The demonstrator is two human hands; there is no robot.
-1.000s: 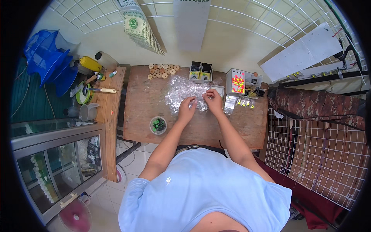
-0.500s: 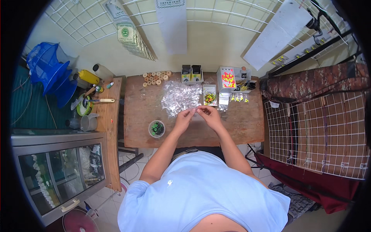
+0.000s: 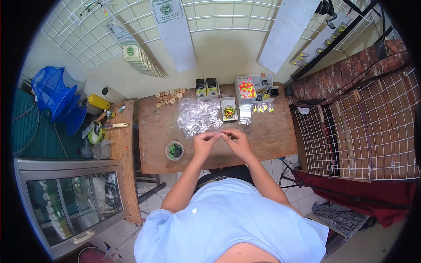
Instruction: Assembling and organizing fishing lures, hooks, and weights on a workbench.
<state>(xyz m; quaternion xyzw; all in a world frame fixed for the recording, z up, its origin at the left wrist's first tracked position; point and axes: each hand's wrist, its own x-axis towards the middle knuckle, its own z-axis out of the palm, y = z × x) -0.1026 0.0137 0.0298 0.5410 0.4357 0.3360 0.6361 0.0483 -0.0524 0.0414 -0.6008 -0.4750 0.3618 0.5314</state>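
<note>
My left hand (image 3: 204,145) and my right hand (image 3: 238,143) meet fingertip to fingertip over the table's near half. Both are closed in a pinch; anything between them is too small to make out. Just beyond my left hand lies a wide pile of small clear plastic bags (image 3: 197,117). Farther off, beyond my right hand, a white tray (image 3: 231,121) holds small red, yellow and green pieces (image 3: 229,112). To the left of my left forearm stands a round tub (image 3: 168,154) with green and black pieces (image 3: 175,151) inside.
Wooden discs (image 3: 171,97), a box of dark packets (image 3: 207,90), a white box of pink and yellow pieces (image 3: 246,89) and several filled clear bags (image 3: 263,108) line the back of the wooden table (image 3: 267,133). A glass-front cabinet (image 3: 72,204) stands left; a wire grid (image 3: 362,127) rises right.
The view has shifted, so the table and wall appear displaced. My hands stay pinched together, now a little farther from the bag pile and nearer to me.
</note>
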